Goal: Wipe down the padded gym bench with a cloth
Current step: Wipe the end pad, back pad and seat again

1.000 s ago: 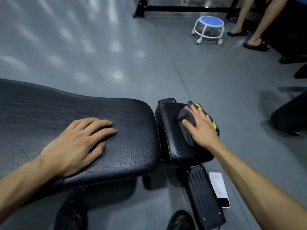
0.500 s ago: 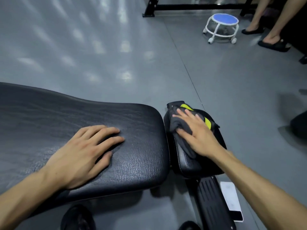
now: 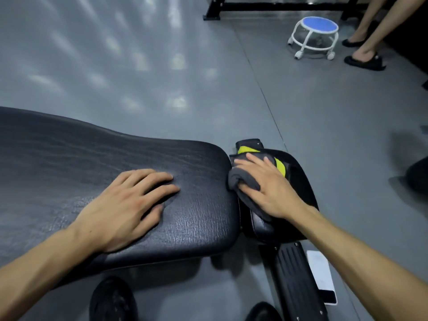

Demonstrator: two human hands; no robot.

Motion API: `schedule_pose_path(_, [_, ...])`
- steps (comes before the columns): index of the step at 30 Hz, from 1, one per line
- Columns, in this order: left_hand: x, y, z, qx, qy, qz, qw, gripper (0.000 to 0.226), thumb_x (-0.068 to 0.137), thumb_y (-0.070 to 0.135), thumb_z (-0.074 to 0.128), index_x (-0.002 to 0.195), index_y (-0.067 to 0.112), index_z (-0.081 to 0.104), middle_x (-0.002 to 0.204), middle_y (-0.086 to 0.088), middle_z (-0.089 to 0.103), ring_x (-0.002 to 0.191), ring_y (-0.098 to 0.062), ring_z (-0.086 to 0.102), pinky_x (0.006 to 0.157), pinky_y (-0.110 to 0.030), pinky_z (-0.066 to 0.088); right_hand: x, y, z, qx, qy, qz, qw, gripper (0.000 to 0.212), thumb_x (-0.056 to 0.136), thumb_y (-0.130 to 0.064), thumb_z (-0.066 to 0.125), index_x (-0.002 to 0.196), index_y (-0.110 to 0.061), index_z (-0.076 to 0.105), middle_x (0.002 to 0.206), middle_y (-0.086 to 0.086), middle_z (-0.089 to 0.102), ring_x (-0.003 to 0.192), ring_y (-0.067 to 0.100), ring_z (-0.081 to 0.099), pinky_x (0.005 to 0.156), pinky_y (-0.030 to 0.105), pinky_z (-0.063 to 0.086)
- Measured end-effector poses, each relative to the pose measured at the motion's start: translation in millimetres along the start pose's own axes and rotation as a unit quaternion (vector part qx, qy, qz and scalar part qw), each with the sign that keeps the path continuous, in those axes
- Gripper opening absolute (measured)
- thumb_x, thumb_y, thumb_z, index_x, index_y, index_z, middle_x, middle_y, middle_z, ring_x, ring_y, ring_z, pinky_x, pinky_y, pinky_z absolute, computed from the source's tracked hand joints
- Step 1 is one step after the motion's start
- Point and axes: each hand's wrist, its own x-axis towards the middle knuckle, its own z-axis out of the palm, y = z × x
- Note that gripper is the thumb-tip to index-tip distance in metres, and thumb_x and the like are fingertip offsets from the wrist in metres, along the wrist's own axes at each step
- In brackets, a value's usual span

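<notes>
The black padded bench has a long back pad across the left and a smaller seat pad to its right. My left hand lies flat on the back pad with fingers spread. My right hand presses a grey and yellow-green cloth onto the left part of the seat pad, beside the gap between the two pads. The fingers are straight on top of the cloth. Part of the cloth is hidden under the palm.
The bench's black foot bar runs toward me, with a white phone on the grey floor beside it. A blue and white rolling stool and a seated person's legs are at the far right. My shoes are below.
My right hand has slid the cloth leftward across the seat pad toward the gap. My left hand has stayed flat on the back pad.
</notes>
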Motion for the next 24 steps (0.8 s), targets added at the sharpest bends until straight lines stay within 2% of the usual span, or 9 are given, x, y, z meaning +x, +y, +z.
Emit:
schedule_pose_path(3, [-1.6, 1.7, -1.3, 0.001, 0.000, -0.005, 1.000, 0.047, 0.098, 0.041, 0.039, 0.142, 0.031, 0.053, 0.147, 0.006, 0.050, 0.131, -0.023, 0.047, 0.111, -0.039, 0.034, 35.1, -4.9, 5.4, -0.016, 0.016, 0.059, 0.998, 0.060, 0.094, -0.051, 0.041, 0.145, -0.022, 0.051, 0.153, -0.009, 0.049, 0.152, 0.014, 0.025, 0.124, 0.050, 0.015])
schedule_pose_path(5, [-2.6, 2.3, -1.1, -0.001, -0.002, -0.003, 1.000, 0.047, 0.098, 0.041, 0.039, 0.142, 0.031, 0.053, 0.147, 0.006, 0.050, 0.131, -0.022, 0.047, 0.111, -0.038, 0.033, 22.6, -14.2, 8.9, -0.006, 0.026, 0.066, 0.997, 0.060, 0.094, -0.051, 0.041, 0.145, -0.021, 0.051, 0.152, -0.009, 0.049, 0.152, 0.015, 0.025, 0.124, 0.051, 0.015])
schedule_pose_path(8, [-3.9, 2.6, -2.0, -0.003, -0.005, -0.006, 1.000, 0.046, 0.099, 0.041, 0.039, 0.141, 0.031, 0.053, 0.147, 0.006, 0.050, 0.132, -0.022, 0.047, 0.112, -0.039, 0.034, -48.0, -33.5, 9.7, 0.014, 0.031, 0.017, 0.999, 0.054, 0.095, -0.046, 0.047, 0.145, -0.026, 0.049, 0.155, -0.014, 0.044, 0.153, 0.010, 0.022, 0.126, 0.044, 0.011])
schedule_pose_path(11, [-4.0, 2.8, -1.7, -0.006, 0.003, -0.003, 1.000, 0.046, 0.099, 0.041, 0.039, 0.141, 0.031, 0.054, 0.146, 0.006, 0.050, 0.131, -0.023, 0.047, 0.112, -0.040, 0.035, -90.8, -38.1, 11.4, 0.006, -0.003, -0.027, 1.000, 0.051, 0.097, -0.042, 0.048, 0.147, -0.031, 0.047, 0.157, -0.021, 0.037, 0.154, 0.005, 0.015, 0.125, 0.034, 0.005])
schedule_pose_path(16, [-2.7, 1.8, -0.9, -0.003, 0.007, -0.002, 1.000, 0.045, 0.098, 0.041, 0.040, 0.140, 0.031, 0.054, 0.146, 0.007, 0.050, 0.131, -0.022, 0.047, 0.112, -0.039, 0.034, -28.0, -23.8, 7.7, 0.005, 0.003, 0.023, 1.000, 0.054, 0.097, -0.051, 0.042, 0.147, -0.030, 0.047, 0.158, -0.017, 0.039, 0.154, 0.007, 0.016, 0.126, 0.043, 0.008])
schedule_pose_path(18, [-2.8, 2.1, -1.5, -0.007, 0.007, -0.003, 1.000, 0.045, 0.098, 0.041, 0.040, 0.140, 0.031, 0.054, 0.146, 0.007, 0.050, 0.131, -0.022, 0.047, 0.112, -0.039, 0.035, 8.7, -16.5, 12.0, 0.007, 0.030, 0.058, 0.998, 0.053, 0.099, -0.048, 0.045, 0.147, -0.026, 0.047, 0.158, -0.012, 0.040, 0.154, 0.012, 0.018, 0.126, 0.047, 0.009])
schedule_pose_path(21, [-3.4, 3.5, -2.4, -0.006, 0.008, 0.000, 1.000, 0.045, 0.098, 0.041, 0.040, 0.140, 0.031, 0.053, 0.146, 0.007, 0.050, 0.131, -0.022, 0.047, 0.111, -0.040, 0.035, 50.6, -23.3, 15.7, 0.020, 0.066, 0.136, 0.988, 0.050, 0.102, -0.038, 0.051, 0.148, -0.021, 0.047, 0.158, -0.005, 0.041, 0.154, 0.017, 0.022, 0.126, 0.042, 0.005])
schedule_pose_path(22, [-3.3, 3.9, -2.2, -0.004, 0.008, 0.001, 1.000, 0.045, 0.098, 0.041, 0.041, 0.140, 0.031, 0.053, 0.145, 0.007, 0.050, 0.131, -0.022, 0.047, 0.111, -0.040, 0.035, 51.3, -30.3, 17.5, 0.033, 0.070, 0.140, 0.987, 0.050, 0.101, -0.037, 0.052, 0.148, -0.021, 0.047, 0.159, -0.005, 0.040, 0.154, 0.018, 0.022, 0.125, 0.041, 0.004])
schedule_pose_path(24, [-3.7, 4.4, -1.8, -0.002, 0.007, 0.000, 1.000, 0.045, 0.098, 0.040, 0.041, 0.140, 0.030, 0.053, 0.145, 0.006, 0.050, 0.131, -0.022, 0.047, 0.111, -0.040, 0.035, 29.0, -54.2, 22.6, 0.075, 0.066, 0.079, 0.992, 0.053, 0.097, -0.036, 0.051, 0.148, -0.023, 0.047, 0.162, -0.006, 0.036, 0.154, 0.018, 0.021, 0.125, 0.041, 0.005])
